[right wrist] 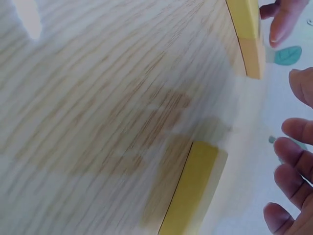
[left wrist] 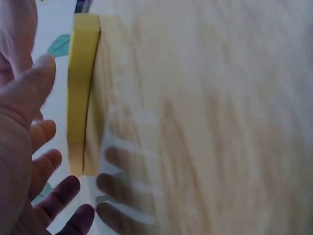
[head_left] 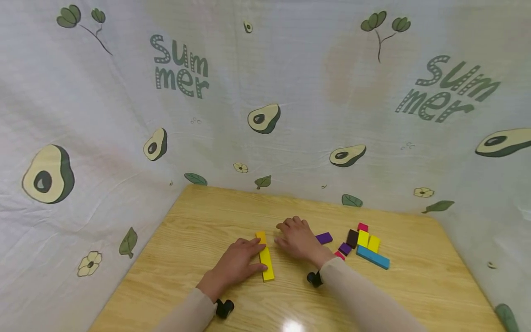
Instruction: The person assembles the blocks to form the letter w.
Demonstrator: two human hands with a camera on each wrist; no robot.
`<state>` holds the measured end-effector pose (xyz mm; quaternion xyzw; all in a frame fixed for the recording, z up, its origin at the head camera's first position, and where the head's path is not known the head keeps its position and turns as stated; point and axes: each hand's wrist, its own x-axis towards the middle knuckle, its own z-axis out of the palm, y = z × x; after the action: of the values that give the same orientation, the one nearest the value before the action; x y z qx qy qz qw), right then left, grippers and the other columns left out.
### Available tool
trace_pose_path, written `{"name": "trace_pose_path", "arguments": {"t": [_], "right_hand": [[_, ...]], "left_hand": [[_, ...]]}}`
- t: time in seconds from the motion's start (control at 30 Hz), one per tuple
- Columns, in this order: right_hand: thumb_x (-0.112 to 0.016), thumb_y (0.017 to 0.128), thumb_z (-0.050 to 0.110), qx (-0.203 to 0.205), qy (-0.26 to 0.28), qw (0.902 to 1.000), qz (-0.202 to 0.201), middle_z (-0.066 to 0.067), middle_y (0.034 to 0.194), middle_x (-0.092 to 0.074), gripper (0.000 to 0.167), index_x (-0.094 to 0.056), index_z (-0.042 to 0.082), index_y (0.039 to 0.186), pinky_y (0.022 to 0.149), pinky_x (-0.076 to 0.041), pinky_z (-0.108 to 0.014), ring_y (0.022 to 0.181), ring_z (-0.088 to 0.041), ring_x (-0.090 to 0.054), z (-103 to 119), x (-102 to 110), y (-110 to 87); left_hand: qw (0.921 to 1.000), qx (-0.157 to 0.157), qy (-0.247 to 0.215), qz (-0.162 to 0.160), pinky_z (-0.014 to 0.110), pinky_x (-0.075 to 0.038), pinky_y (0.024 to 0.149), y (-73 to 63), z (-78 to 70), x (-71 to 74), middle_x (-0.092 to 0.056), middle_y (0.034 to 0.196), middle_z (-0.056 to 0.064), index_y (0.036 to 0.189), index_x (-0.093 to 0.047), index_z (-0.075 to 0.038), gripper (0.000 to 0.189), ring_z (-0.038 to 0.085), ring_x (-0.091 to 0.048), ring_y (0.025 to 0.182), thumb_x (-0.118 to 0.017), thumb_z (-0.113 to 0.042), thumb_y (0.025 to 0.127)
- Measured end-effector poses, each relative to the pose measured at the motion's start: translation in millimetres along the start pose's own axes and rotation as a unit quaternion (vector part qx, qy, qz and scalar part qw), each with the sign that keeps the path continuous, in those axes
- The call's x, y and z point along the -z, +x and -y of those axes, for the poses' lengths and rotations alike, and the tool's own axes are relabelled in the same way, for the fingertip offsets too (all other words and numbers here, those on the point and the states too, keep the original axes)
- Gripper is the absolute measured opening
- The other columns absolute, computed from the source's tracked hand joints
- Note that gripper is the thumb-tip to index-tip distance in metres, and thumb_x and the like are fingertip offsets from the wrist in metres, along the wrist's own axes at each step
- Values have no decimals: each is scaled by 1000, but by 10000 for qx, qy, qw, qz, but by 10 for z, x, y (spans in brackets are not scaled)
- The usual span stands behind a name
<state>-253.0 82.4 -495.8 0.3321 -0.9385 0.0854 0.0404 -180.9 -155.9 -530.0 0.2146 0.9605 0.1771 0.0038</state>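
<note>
A long yellow block (head_left: 267, 265) lies on the table end to end with an orange block (head_left: 261, 237), forming one straight strip. My left hand (head_left: 235, 262) is at the strip's left side, thumb and fingers spread along its length; the left wrist view shows the fingers (left wrist: 61, 198) apart from one another. To the right of the strip hovers my right hand (head_left: 299, 239), holding nothing, its fingers (right wrist: 293, 152) loosely bent. Another yellow block (right wrist: 190, 193) lies below that hand in the right wrist view. A purple block (head_left: 324, 238) shows just beyond the right wrist.
Right of my right hand lies a cluster: a blue block (head_left: 373, 257), two yellow blocks (head_left: 362, 239), a dark brown block (head_left: 352, 238), a small purple block (head_left: 345, 249) and two red blocks (head_left: 362, 227). A patterned cloth (head_left: 307, 138) hangs around the wooden table (head_left: 215, 212).
</note>
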Motion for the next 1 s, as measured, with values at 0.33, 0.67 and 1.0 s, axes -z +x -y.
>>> {"name": "trace_pose_path", "arguments": {"t": [0.33, 0.67, 1.0], "right_hand": [[-69, 102, 42, 36, -73, 9993, -353, -10, 125, -69, 43, -71, 10, 131, 99, -48, -56, 113, -32, -59, -121, 67, -271], [-74, 100, 34, -164, -1, 9979, -627, -11, 122, -69, 40, -72, 6, 128, 98, -46, -53, 112, -32, -58, -304, 124, -504], [-77, 96, 28, -662, -202, 9920, -1058, -12, 116, -69, 34, -72, 5, 122, 92, -44, -51, 108, -33, -56, -481, 71, -653]], "left_hand": [[9996, 22, -224, 175, 56, -45, 111, 19, 61, -5, -52, 161, 4, 150, -62, -21, 66, 29, -54, 136, -69, -60, 97], [9989, 130, -390, 241, 56, -44, 113, 16, 56, -27, -49, 163, 3, 152, -60, -21, 66, 29, -52, 138, -69, -57, 98], [9985, 84, -513, 192, 58, -43, 111, 17, 48, -39, -50, 162, 5, 152, -60, -19, 65, 30, -52, 138, -70, -54, 98]]}}
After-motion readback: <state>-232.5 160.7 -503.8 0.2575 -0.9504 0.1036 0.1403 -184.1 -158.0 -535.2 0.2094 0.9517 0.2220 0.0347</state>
